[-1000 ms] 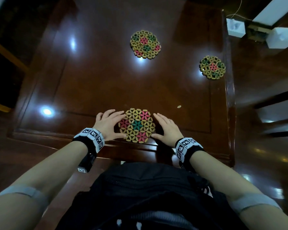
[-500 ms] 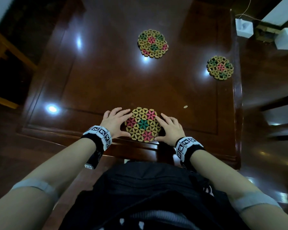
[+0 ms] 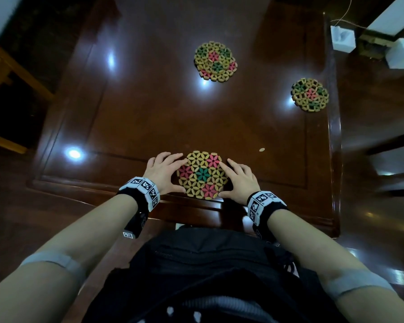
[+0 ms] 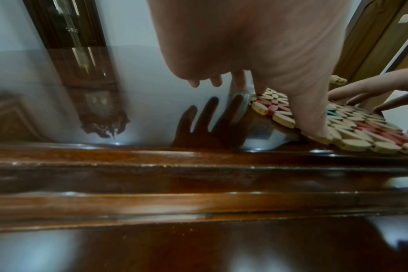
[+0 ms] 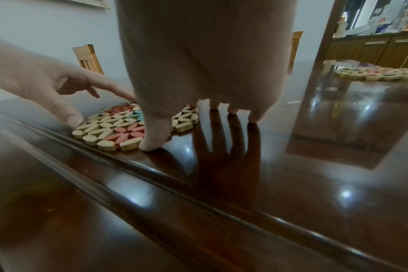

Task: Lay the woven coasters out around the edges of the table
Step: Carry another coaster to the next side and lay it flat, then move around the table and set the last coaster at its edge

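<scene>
Glossy dark tabletop (image 3: pixel 149 108) carries, at its near edge, a coaster (image 3: pixel 202 174) flanked by the left hand (image 3: pixel 165 172) and right hand (image 3: pixel 239 180), fingers spread and touching its rim, with a second coaster (image 3: pixel 215 61) mid-tabletop and a third coaster (image 3: pixel 310 94) by the right edge.

Near coaster (image 3: pixel 202 174): tan oval beads forming flower-petal lattice, pink flowers around a teal-green centre flower. Middle coaster (image 3: pixel 215 61): same tan lattice, pink centre, dark green and pink flower patches. Right-edge coaster (image 3: pixel 309 94): tan, pink centre, green patches round it. Table (image 3: pixel 149 113): glossy dark reddish-brown wood, white light reflections. Wristbands (image 3: pixel 141 188): black, with white blocks carrying black-and-white square marker patterns. Small pale tan speck (image 3: pixel 262 149) on tabletop.
</scene>
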A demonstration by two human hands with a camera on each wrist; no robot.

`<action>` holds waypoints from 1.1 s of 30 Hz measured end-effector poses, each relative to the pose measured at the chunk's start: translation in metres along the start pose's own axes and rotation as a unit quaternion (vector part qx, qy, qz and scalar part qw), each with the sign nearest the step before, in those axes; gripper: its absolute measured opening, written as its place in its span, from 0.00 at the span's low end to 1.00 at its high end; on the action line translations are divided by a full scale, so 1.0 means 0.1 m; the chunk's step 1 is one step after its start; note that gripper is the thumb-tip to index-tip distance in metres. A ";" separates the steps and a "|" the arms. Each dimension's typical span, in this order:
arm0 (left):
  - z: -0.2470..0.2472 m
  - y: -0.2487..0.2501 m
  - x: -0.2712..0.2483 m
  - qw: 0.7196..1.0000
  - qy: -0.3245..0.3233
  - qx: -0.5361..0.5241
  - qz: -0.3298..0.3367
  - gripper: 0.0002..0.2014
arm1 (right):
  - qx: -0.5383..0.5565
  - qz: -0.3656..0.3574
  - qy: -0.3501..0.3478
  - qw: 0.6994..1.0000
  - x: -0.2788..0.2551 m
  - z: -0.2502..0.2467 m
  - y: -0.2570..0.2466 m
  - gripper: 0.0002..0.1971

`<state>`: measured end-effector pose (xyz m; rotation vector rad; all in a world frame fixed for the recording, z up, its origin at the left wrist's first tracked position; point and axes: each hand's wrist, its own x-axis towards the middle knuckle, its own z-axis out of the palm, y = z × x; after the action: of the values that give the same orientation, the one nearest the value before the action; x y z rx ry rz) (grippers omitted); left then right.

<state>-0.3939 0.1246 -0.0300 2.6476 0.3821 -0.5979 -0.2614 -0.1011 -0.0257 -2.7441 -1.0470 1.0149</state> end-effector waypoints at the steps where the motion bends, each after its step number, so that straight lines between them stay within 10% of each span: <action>1: 0.00 0.00 0.00 1.000 0.000 -0.001 -0.002 0.46 | 0.002 0.001 0.002 1.000 0.00 0.00 0.00 0.49; 10: -0.03 0.05 -0.05 0.998 0.017 -0.048 -0.032 0.47 | 0.036 0.006 0.000 0.999 -0.04 -0.05 -0.04 0.51; 18: -0.09 0.07 -0.38 0.988 0.088 -0.083 -0.099 0.25 | 0.130 -0.032 0.027 0.991 0.01 -0.43 -0.23 0.47; 33: -0.45 -0.74 -0.88 0.939 0.176 -0.239 -0.175 0.14 | 0.267 -0.099 -0.002 0.959 0.31 -0.48 -1.71 0.23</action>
<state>-0.4801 0.1942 0.0244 2.2119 0.9838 -0.0932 -0.3156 0.0584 0.0372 -2.1630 -0.8644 1.0783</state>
